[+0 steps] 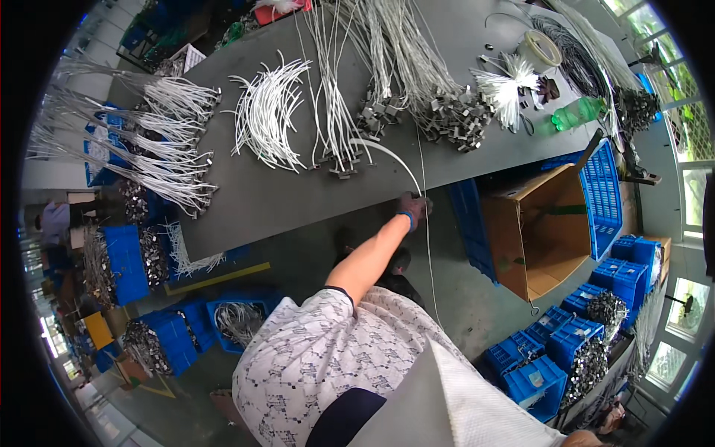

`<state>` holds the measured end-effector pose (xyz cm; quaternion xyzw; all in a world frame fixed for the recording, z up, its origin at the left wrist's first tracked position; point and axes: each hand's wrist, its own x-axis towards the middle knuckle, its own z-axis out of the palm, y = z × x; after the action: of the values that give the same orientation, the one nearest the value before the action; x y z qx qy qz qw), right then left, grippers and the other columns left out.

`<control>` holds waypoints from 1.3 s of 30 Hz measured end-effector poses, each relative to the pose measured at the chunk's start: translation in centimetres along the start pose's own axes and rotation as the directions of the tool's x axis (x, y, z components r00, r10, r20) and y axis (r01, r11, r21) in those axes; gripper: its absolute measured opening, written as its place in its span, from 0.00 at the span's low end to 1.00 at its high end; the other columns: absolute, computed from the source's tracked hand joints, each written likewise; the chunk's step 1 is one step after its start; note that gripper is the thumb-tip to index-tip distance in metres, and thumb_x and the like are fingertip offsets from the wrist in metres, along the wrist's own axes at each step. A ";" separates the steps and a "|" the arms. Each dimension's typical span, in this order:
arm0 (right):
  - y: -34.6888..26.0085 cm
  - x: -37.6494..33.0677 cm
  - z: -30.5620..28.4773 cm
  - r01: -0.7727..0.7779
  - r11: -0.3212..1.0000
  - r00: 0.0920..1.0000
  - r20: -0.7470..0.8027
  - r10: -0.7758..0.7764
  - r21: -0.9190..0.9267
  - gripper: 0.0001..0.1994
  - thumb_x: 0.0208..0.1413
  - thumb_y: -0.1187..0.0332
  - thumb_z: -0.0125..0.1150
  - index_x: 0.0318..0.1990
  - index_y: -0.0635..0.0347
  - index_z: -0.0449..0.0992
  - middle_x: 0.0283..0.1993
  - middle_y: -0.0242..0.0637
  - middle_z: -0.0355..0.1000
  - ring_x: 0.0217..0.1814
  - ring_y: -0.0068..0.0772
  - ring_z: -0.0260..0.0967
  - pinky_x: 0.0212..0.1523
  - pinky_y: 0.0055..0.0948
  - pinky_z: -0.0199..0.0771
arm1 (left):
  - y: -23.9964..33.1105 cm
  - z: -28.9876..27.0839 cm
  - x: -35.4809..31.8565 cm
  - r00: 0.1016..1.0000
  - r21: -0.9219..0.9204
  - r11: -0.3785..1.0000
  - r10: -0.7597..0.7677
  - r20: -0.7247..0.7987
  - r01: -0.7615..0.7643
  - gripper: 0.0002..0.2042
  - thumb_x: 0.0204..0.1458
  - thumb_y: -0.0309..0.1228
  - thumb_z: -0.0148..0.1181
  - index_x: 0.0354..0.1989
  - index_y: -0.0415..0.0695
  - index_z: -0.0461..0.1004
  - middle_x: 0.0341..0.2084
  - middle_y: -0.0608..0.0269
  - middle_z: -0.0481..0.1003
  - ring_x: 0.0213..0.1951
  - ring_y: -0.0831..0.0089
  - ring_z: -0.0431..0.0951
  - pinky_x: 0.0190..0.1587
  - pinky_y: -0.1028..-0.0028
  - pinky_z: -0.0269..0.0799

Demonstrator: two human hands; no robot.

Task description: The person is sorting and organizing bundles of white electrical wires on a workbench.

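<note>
A gloved hand point(414, 205) reaches out from a patterned sleeve point(313, 350) to the near edge of the grey table point(253, 201). It looks like the person's left, though the fisheye view makes the side hard to fix; the other hand is out of view. Its fingers are closed round a thin white cable point(387, 151), pinching it right at the table edge, probably so the cable can be drawn off its bundle without dragging the rest.

The cable arcs from a bundle with metal clips point(339, 160) on the table to the hand; a second thin strand point(428, 253) hangs from the hand toward the floor. It is slim, white and springy, holding a smooth curve.

On the table, left of the hand, lie short white cables point(268, 112). Right of the table stand an open cardboard box point(540, 231) and a blue crate point(607, 197).
</note>
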<state>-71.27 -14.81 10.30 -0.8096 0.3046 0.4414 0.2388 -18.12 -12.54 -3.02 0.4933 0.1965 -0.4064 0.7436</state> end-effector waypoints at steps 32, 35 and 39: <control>-12.5 15.9 -5.2 0.312 0.934 0.890 -0.400 -0.221 0.177 0.13 0.59 0.61 0.51 0.42 0.57 0.78 0.44 0.54 0.74 0.47 0.58 0.72 0.45 0.47 0.73 | 19.4 -5.7 -2.9 0.973 0.462 0.856 0.208 0.101 -0.231 0.11 0.54 0.36 0.62 0.34 0.39 0.79 0.28 0.63 0.79 0.29 0.76 0.78 0.31 0.76 0.75; -30.1 17.2 -20.0 0.651 0.661 0.656 -0.715 -0.243 0.373 0.17 0.60 0.60 0.56 0.49 0.64 0.74 0.43 0.52 0.76 0.44 0.52 0.75 0.40 0.39 0.75 | 18.5 -5.9 -5.5 0.963 0.536 0.800 0.221 0.157 -0.271 0.10 0.54 0.33 0.61 0.29 0.38 0.78 0.22 0.65 0.77 0.25 0.79 0.76 0.29 0.78 0.73; -41.0 22.3 -27.2 0.669 0.140 0.733 -0.679 0.039 0.730 0.19 0.64 0.54 0.51 0.47 0.63 0.73 0.27 0.39 0.73 0.24 0.29 0.71 0.24 0.28 0.69 | 18.3 -7.4 -5.2 0.940 0.362 0.883 0.207 0.272 -0.299 0.10 0.54 0.32 0.62 0.27 0.38 0.78 0.19 0.68 0.74 0.23 0.81 0.72 0.26 0.77 0.67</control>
<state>-17.43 -10.26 9.43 -0.6138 0.3703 -0.1659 0.6772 -5.76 -0.42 7.86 0.6062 -0.0426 -0.3899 0.6919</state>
